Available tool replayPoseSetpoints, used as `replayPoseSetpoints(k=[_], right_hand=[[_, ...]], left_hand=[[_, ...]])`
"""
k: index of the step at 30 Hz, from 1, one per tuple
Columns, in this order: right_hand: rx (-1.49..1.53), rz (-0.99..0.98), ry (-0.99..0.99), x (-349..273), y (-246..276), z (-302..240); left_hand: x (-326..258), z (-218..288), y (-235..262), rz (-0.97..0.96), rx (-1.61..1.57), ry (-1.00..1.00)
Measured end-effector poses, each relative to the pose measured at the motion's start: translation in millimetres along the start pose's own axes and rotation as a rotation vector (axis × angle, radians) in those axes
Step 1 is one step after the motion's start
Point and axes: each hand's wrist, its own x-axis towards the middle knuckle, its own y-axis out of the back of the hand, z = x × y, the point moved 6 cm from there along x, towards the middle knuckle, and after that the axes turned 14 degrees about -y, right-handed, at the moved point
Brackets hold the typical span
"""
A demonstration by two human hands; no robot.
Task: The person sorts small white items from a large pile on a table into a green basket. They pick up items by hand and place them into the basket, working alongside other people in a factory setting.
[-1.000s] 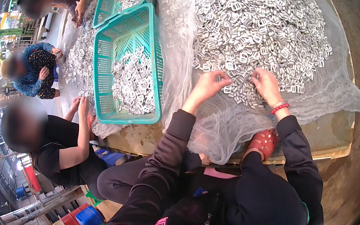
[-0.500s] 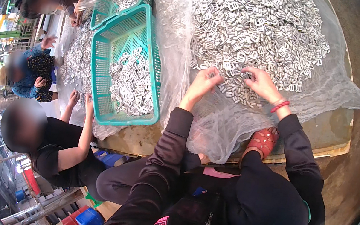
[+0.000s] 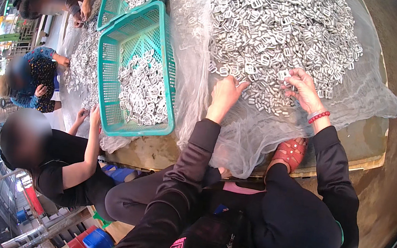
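A broad heap of small silver metal buckles and barrel-shaped pieces (image 3: 284,29) lies on white mesh cloth in front of me. My right hand (image 3: 306,93) is at the heap's near edge, with a flat silver slotted buckle (image 3: 284,75) pinched between thumb and forefinger. Its other fingers curl above the small barrel-shaped pieces (image 3: 264,97). To the left of these, my left hand (image 3: 225,97) rests low by the heap's edge. Its thumb stands apart from the bent forefinger, close to a few buckles (image 3: 224,70); the other fingertips are hidden.
At left, a green plastic basket (image 3: 174,105) holds buckles, with a second green basket (image 3: 104,7) behind it. Several people handle metal pieces along the far left. White mesh cloth (image 3: 240,151) drapes to the near edge, beside my foot in a red sandal (image 3: 289,153).
My right hand has moved right and turned, and a buckle now shows in its fingers. My left hand has turned, with its thumb now apart from the forefinger.
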Motion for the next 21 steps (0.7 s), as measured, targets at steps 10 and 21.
replayPoseSetpoints(k=[10,21], right_hand=[[0.189,-0.206,-0.112,-9.4,-25.0,1.8],[-0.673,-0.018,0.557,-64.9,-115.6,-60.3]], left_hand=[[10.0,10.9,1.1,0.174,-0.042,-0.244],[-21.6,59.1,-37.3,-0.031,-1.941,0.299]])
